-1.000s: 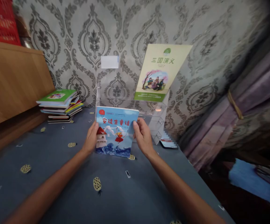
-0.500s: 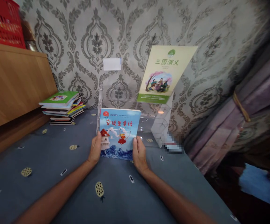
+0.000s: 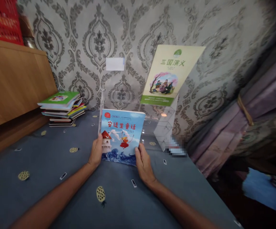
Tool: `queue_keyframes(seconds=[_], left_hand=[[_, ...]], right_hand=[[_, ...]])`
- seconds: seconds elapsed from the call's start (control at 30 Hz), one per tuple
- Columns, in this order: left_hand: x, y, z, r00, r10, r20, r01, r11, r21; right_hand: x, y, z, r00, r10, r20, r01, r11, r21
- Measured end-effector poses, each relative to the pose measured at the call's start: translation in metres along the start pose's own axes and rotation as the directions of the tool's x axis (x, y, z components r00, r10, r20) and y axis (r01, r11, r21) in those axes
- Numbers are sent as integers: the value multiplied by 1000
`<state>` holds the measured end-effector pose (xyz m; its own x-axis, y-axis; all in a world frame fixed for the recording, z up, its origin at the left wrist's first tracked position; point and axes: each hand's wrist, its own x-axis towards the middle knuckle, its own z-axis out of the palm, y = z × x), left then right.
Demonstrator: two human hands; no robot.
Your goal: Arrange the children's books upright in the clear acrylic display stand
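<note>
A blue picture-cover book (image 3: 121,140) with red Chinese lettering stands upright in front of a clear acrylic rack (image 3: 163,127). My left hand (image 3: 96,151) grips its left edge, thumb at the front. On the opposite edge, my right hand (image 3: 144,162) holds the lower part, its fingers partly hidden behind the cover. A pale green and cream book (image 3: 173,74) leans on the rack's upper right tier. Whether the blue book touches the rack cannot be made out.
At the left, a pile of books (image 3: 61,106) lies beside a wooden cabinet (image 3: 13,76), which carries a red plastic basket (image 3: 3,22). A white label (image 3: 115,64) is at the rack's upper left. Right of the patterned cloth (image 3: 80,187) hangs a tied curtain (image 3: 238,127).
My right hand has slid slightly lower along the blue book's right edge. The book has come a little nearer and tilts slightly; the whole view has shifted a bit.
</note>
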<state>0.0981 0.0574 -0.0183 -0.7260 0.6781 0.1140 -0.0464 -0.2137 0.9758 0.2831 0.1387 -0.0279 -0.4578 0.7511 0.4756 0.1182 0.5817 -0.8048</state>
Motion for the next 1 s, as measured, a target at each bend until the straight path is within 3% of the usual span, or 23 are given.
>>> queue_keyframes(seconds=[0.17,1.0], left_hand=[[0,1,0,1000,-4,-9,4,1000,2],[6,-10,-2,1000,3,6,-2,996,-86]], right_hand=[[-4,1,-3,997,34,66,-35,999,15],[-3,-1,-5,997,22,72,-24,999,33]])
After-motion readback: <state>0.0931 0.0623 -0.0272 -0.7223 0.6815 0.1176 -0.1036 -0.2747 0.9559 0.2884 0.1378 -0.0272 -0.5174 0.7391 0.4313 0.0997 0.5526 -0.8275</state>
